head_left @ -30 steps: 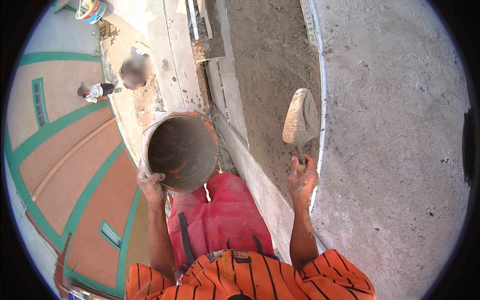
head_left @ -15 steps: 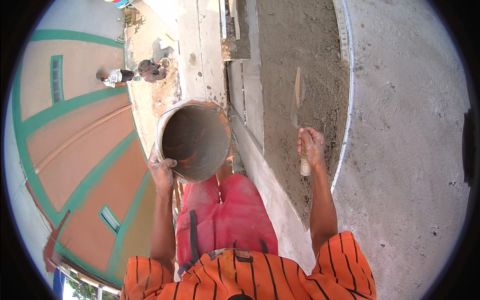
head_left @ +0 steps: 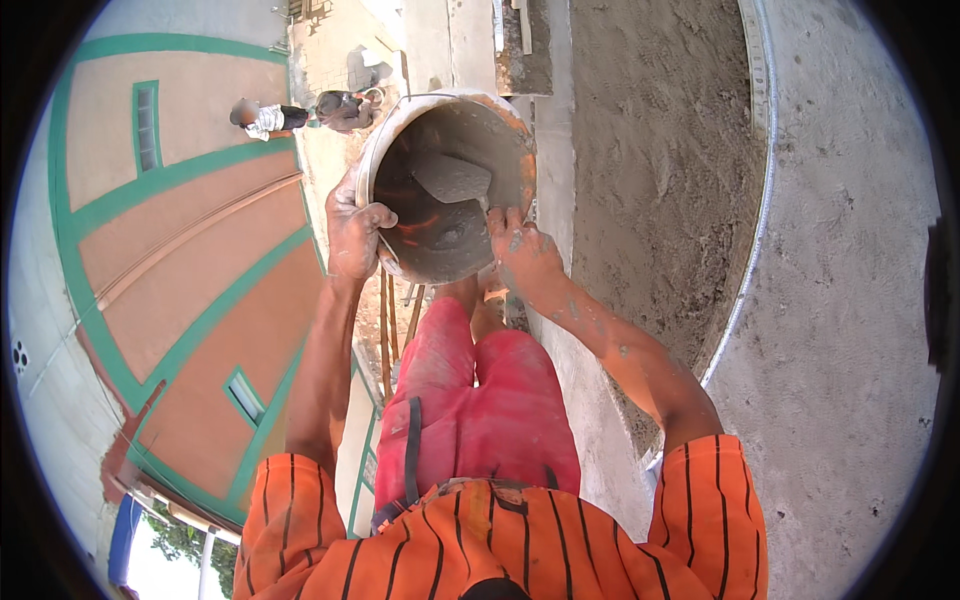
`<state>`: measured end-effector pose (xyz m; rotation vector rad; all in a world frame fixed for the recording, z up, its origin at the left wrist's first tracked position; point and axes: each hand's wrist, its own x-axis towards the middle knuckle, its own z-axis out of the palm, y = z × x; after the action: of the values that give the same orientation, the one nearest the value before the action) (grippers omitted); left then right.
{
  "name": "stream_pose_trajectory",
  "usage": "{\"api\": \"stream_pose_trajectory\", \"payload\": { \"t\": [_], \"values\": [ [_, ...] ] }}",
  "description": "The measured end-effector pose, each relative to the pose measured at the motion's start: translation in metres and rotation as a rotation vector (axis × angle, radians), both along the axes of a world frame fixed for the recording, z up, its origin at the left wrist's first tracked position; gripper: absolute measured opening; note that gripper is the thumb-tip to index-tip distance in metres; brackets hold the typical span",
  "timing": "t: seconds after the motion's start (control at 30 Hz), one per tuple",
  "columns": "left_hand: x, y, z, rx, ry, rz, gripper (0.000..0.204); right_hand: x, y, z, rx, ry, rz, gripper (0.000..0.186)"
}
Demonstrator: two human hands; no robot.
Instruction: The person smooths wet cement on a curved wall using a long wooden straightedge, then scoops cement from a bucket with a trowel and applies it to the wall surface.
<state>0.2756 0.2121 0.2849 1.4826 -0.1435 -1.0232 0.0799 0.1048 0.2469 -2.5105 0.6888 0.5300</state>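
Observation:
My left hand (head_left: 356, 232) grips the rim of a bucket (head_left: 520, 140), its thumb hooked over the near left edge. The bucket is tilted with its mouth toward me, and wet grey mortar (head_left: 440, 236) coats its inside. A pointed trowel (head_left: 452, 180) has its blade inside the bucket, over the mortar. My right hand (head_left: 523, 252) is closed on the trowel at the bucket's right rim; the handle is mostly hidden by the fingers.
On the right runs a strip of rough wet mortar (head_left: 660, 150), bordered by a pale curved straightedge (head_left: 765, 200) and a grey concrete surface (head_left: 840, 300). Two people (head_left: 268, 118) are far below at upper left, beside a wall with green bands (head_left: 190, 290). Wooden poles (head_left: 388, 330) stand under the bucket.
My right hand has brought the trowel left from above the mortar strip into the bucket. The bucket, held in my left hand, has moved up and right in the view.

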Motion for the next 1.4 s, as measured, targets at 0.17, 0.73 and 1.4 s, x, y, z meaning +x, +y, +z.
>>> {"api": "stream_pose_trajectory", "payload": {
  "t": [0.17, 0.73, 1.4],
  "values": [
    [-0.001, -0.001, -0.011, 0.117, -0.099, -0.075, 0.071, -0.001, -0.015, 0.035, -0.023, -0.048, 0.062, 0.038],
    [0.039, -0.064, 0.015, -0.062, -0.747, -0.535, 0.076, 0.043, -0.075, 0.011, 0.155, 0.011, -0.092, 0.04],
    [0.03, -0.078, 0.012, -0.088, -0.541, 0.287, 0.061, 0.08, -0.077, -0.019, 0.277, -0.315, -0.28, 0.042]
  ]
}}
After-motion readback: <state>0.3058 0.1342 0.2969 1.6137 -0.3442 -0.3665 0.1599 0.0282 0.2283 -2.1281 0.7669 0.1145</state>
